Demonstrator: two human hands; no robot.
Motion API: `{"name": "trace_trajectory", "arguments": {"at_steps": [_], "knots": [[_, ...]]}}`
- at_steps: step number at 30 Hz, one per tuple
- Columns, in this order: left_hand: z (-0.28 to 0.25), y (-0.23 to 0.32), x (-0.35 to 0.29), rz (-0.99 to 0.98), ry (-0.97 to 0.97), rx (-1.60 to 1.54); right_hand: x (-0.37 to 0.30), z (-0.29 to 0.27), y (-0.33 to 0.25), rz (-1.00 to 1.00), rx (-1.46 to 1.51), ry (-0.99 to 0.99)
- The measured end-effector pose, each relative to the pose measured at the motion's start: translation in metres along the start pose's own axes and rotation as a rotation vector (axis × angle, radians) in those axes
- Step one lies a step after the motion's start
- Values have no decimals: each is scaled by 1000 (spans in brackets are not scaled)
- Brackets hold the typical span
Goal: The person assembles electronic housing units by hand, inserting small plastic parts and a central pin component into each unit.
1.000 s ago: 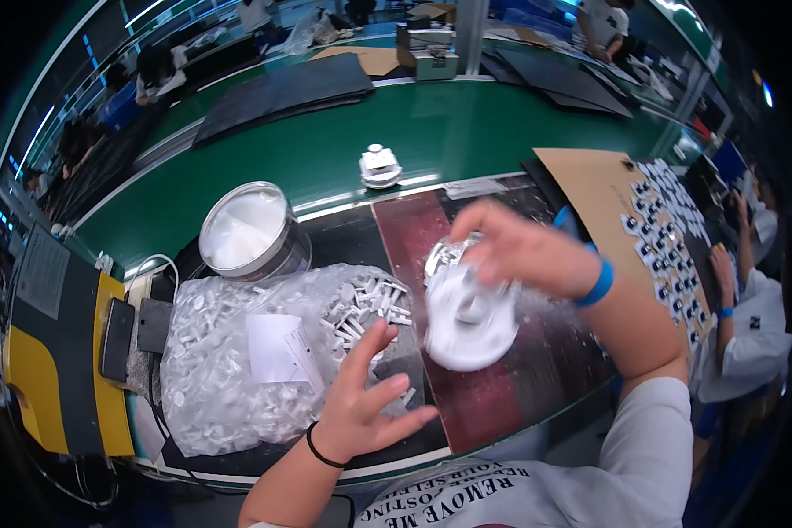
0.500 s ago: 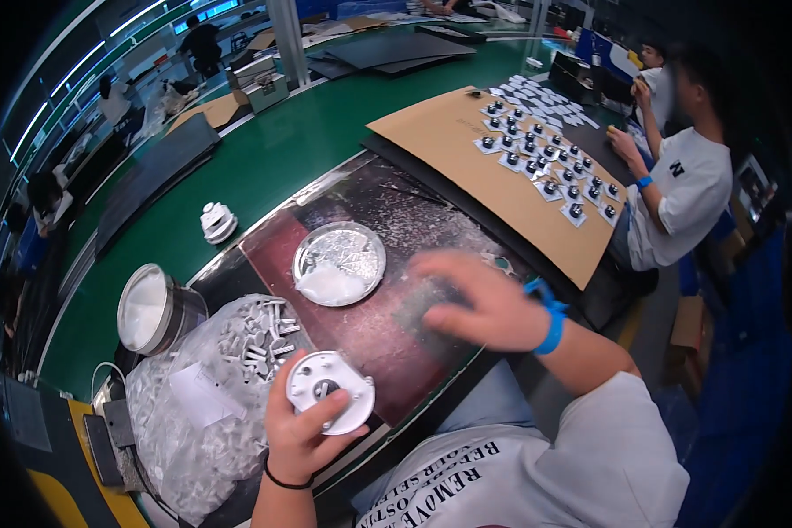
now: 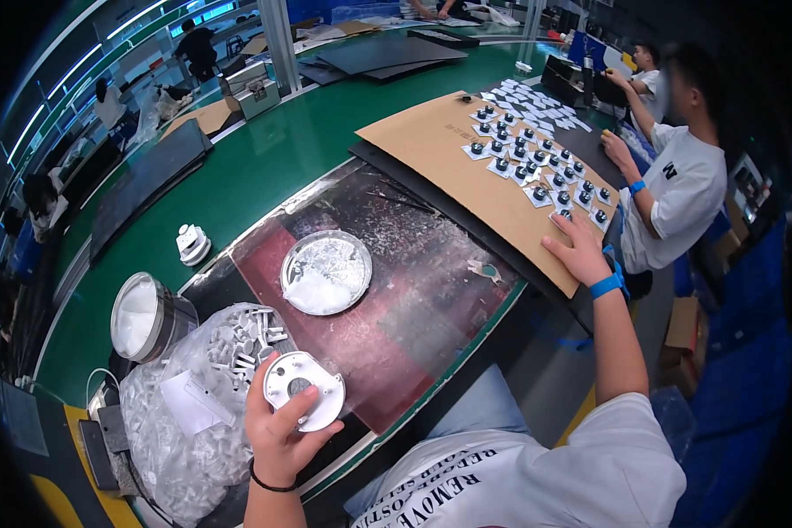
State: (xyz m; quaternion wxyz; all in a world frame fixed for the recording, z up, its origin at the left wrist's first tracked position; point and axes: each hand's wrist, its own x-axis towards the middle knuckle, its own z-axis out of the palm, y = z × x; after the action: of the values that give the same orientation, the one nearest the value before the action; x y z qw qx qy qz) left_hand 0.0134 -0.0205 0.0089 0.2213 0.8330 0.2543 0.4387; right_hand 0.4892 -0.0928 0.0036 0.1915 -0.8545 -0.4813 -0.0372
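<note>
Starting far left, we've got a round tub [image 3: 136, 315] of white stuff, with a clear bag [image 3: 154, 444] of small white parts on its near side. Past the tub, on the green belt, sits a white stacked unit [image 3: 191, 246] that looks pretty much put together.

Our left hand [image 3: 277, 431] has a firm grip on a white round housing [image 3: 327, 396] near the table's near edge, thumb across the front. Its posts look bare, so we'd call this one unfinished. Right of that, a round silvery dish [image 3: 343, 257] has a white lump in it.

Far right, our right hand [image 3: 579, 253] is over the cardboard [image 3: 431, 136], fingertips at the nearest of the black-topped pieces [image 3: 521, 172]; can't tell if it's gripped. Loads of those are sitting there unused, so plenty's left. Beyond them there's a co-worker [image 3: 682, 189] in a white shirt.
</note>
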Motion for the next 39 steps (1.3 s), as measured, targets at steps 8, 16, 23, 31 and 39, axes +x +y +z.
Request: {"name": "trace_trajectory", "arguments": {"at_steps": [8,16,23,31,39], "knots": [[-2,3,1,-77,37,14,-9,13,-54,-147,989,109],[8,-24,-7,-7,173,-110,-32,7,-239,-844,1171,-624],[-1,-23,-6,-25,229,-11,-46,24,-312,-656,1242,-1159],[-2,-30,-2,-35,217,2,-43,51,-316,-720,1223,-1029],[0,-31,1,20,124,8,-40,50,-306,-732,1097,-1044]]}}
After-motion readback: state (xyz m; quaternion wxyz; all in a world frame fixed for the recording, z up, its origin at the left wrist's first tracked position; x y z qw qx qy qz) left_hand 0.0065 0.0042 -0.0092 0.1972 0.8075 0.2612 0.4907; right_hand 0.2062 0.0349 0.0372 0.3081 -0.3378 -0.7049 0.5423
